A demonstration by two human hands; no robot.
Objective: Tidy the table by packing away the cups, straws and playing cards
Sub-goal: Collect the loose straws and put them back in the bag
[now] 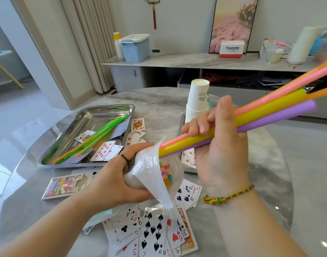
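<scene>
right hand (220, 138) gripping fat straws (270, 112), tips at the bag (151, 169) mouth | left hand (118, 175) clutching that bag | cups (197, 101) stacked beyond right hand, looks sorted | thin straws (96, 138) beyond left hand, cards (151, 230) under both hands, not packed yet

left hand (112, 182) round a bag (149, 169) — right hand (222, 153) round straws (270, 112)

Home, probably a living room: floor-length curtains (90, 43), red tasselled ornament (154, 15) on wall, framed picture (233, 23) propped on long low console (177, 61), round marble-look table (159, 101), glossy floor (20, 112).
</scene>
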